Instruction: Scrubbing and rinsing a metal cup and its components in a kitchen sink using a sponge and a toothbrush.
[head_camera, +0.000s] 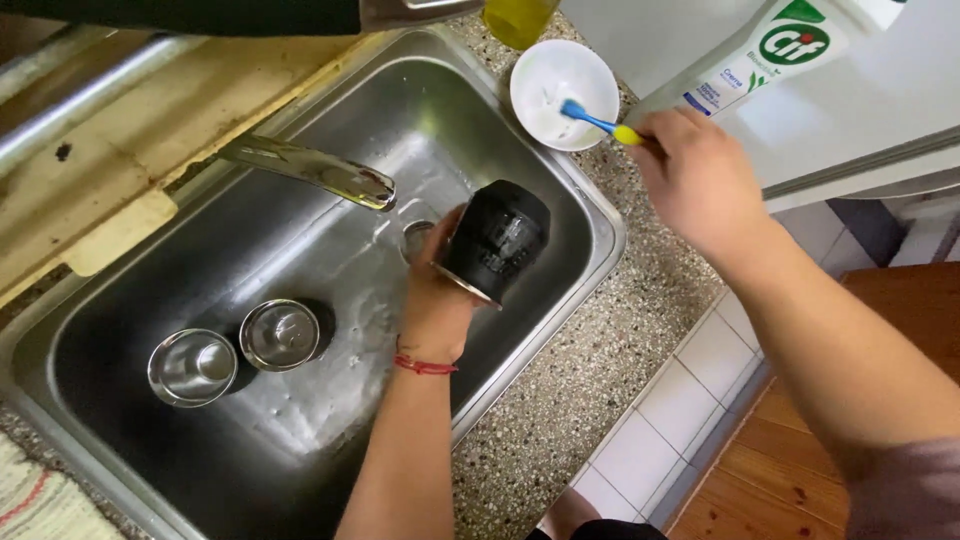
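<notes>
right hand (700, 175) fingers pinch a toothbrush (598, 122) over the white bowl (563, 92); left hand (440, 295) grips a wet black cup (497, 240), which could slip into the sink (520, 330).

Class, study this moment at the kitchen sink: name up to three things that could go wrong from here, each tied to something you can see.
1. The left hand holds the wet black cylindrical cup tilted over the steel sink; it could slip onto the two small steel cups below.
2. The right hand dips a blue-and-yellow toothbrush into the small white bowl beside the sink's rim; a push might tip it in.
</notes>
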